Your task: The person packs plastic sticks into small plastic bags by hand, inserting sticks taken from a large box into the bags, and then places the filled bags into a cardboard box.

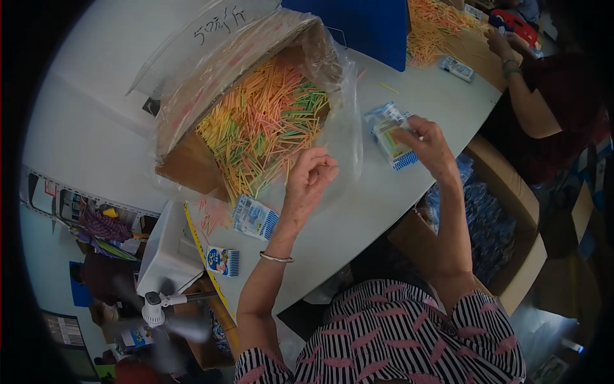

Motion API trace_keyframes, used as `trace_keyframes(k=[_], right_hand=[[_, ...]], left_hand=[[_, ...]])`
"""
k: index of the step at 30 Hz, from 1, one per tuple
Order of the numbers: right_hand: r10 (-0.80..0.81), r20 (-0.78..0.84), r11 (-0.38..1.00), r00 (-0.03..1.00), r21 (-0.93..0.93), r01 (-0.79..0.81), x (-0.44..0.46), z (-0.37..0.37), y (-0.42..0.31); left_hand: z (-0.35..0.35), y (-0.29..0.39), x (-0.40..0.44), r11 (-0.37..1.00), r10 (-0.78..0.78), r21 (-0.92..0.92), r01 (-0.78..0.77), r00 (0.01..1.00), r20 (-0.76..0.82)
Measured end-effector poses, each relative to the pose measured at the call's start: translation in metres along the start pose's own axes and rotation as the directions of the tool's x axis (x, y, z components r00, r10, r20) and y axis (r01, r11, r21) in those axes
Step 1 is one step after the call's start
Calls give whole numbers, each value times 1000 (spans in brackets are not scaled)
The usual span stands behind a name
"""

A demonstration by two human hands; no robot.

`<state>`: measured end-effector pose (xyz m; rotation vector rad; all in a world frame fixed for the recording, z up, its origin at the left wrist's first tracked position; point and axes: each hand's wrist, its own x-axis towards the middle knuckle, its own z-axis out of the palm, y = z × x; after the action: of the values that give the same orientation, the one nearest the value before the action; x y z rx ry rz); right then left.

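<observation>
My left hand [310, 179] is closed in a loose pinch in front of the big carton; anything between its fingertips is too small to make out. My right hand [427, 144] grips the edge of a blue-and-white plastic packet [387, 136] on the table, slightly blurred, with something yellowish-green showing in the packet. The open, plastic-lined carton [192, 168] lies tilted toward me, full of thin pastel sticks [268, 118] in orange, pink, yellow and green. Near my left wrist lies a pile of similar packets [254, 217].
Another packet stack [222, 261] sits by the yellow-marked table edge. A carton of blue packets [476, 211] stands below on the right. At upper right a co-worker [540, 105] works beside more sticks [441, 29]. A blue panel [364, 29] stands behind; a fan [155, 308] is lower left.
</observation>
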<state>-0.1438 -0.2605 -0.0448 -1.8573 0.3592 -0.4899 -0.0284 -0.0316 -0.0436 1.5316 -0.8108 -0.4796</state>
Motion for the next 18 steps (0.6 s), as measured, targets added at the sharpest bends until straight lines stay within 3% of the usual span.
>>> trace_keyframes(k=[5, 7, 8, 10, 14, 18], right_hand=[[32, -132, 999, 991, -18, -35, 23, -16, 50], [-5, -195, 913, 981, -400, -75, 18, -14, 54], [-5, -199, 912, 980, -402, -76, 19, -17, 55], [156, -176, 900, 972, -379, -214, 17, -23, 45], [205, -125, 872, 971, -428, -239, 21, -25, 47], [282, -52, 926, 958, -246, -286, 24, -26, 42]], left_hand=[[51, -27, 14, 999, -44, 31, 40, 989, 140], [67, -32, 22, 984, -157, 90, 151, 985, 66], [72, -35, 29, 985, -155, 88, 148, 986, 70], [80, -40, 45, 943, -324, 61, 326, 945, -33], [95, -41, 72, 919, -391, 32, 393, 919, -55], [110, -40, 85, 874, -484, -100, 476, 872, -76]])
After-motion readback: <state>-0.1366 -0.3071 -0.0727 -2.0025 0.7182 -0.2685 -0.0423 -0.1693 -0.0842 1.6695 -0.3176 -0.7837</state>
